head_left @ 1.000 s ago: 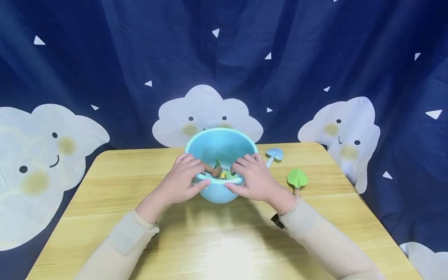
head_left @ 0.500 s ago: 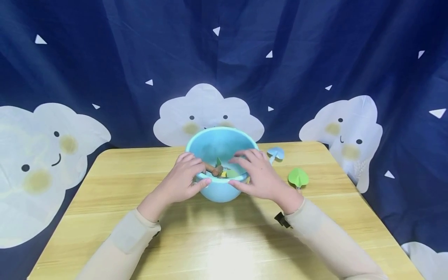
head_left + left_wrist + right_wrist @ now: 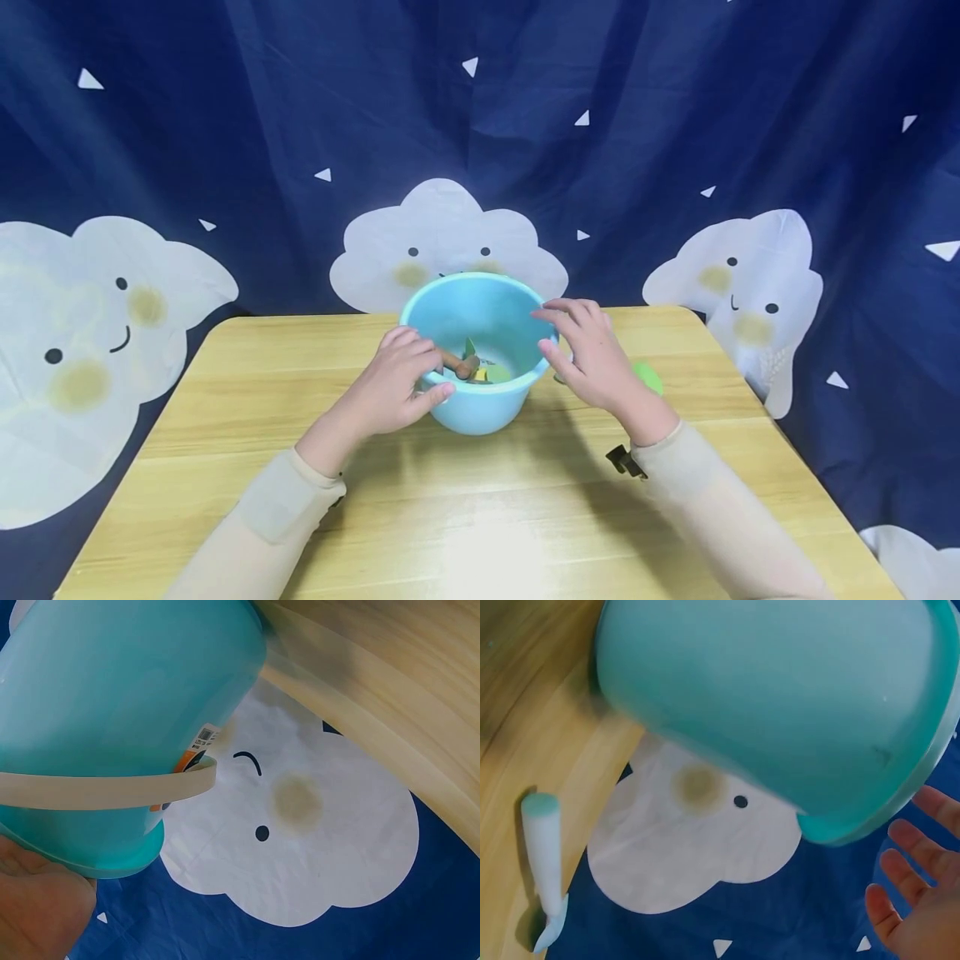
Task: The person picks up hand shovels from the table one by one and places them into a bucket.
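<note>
A light blue bucket [image 3: 480,410] stands upright on the table. My left hand [image 3: 382,385] grips its near left rim, fingers over the edge and thumb outside. In the left wrist view, the bucket's pale handle band [image 3: 105,791] hangs round its side. Inside lie a brown wooden handle [image 3: 459,363] and green and yellow pieces, partly hidden by the rim. My right hand [image 3: 596,358] is beside the right rim with fingers spread, holding nothing. In the right wrist view, its fingertips [image 3: 904,834] are apart from the bucket.
A small light blue shovel [image 3: 544,862] lies right of the bucket; my right hand hides it in the head view. The green blade of a trowel [image 3: 648,377] shows past that wrist. Behind the wooden table [image 3: 247,400] hangs a dark blue curtain [image 3: 262,100] with white clouds.
My right hand has let go of the bucket's rim and moved right, its fingers spreading. It now covers the blue shovel and part of the green trowel. The left hand stays put.
</note>
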The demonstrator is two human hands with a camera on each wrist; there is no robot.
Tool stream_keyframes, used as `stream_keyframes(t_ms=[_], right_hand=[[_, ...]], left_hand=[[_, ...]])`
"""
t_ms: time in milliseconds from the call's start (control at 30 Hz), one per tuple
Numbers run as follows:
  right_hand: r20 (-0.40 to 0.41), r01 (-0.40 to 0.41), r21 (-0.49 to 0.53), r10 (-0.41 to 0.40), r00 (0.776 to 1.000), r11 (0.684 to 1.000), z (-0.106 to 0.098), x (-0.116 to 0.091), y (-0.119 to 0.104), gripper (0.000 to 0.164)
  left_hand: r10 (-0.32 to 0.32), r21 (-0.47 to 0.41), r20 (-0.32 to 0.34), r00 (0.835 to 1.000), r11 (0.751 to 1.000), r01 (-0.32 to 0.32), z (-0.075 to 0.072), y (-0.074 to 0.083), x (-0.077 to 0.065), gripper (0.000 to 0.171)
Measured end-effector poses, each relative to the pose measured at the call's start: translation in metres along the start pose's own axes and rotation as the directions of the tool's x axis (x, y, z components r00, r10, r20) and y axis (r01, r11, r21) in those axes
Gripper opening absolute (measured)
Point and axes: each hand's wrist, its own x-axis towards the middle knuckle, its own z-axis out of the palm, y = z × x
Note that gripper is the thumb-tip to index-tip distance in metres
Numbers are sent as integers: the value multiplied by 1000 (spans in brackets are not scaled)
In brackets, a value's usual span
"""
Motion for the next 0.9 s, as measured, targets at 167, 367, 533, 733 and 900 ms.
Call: stream_keyframes(t_ms=[167, 367, 533, 733, 900], right_hand=[[-41, -27, 3, 27, 999, 1000, -1, -2, 11, 38], [-21, -99, -36, 98, 995, 994, 4, -6, 27, 39], [43, -173, -94, 177, 983, 981, 10, -11, 40, 43], [147, -221, -147, 243, 959, 964, 20, -16, 59, 52], [261, -215, -218, 269, 927, 952, 34, -24, 76, 54]], left_hand=[[-2, -5, 2, 1000, 1000, 2, 1, 0, 0, 47], [-11, -7, 2, 1000, 1000, 11, 0, 2, 1, 45], [-18, -2, 9, 1000, 1000, 19, -1, 2, 1, 43], [-19, 0, 7, 1000, 1000, 19, 0, 1, 0, 41], [-21, -6, 11, 1000, 1000, 21, -1, 1, 0, 40]])
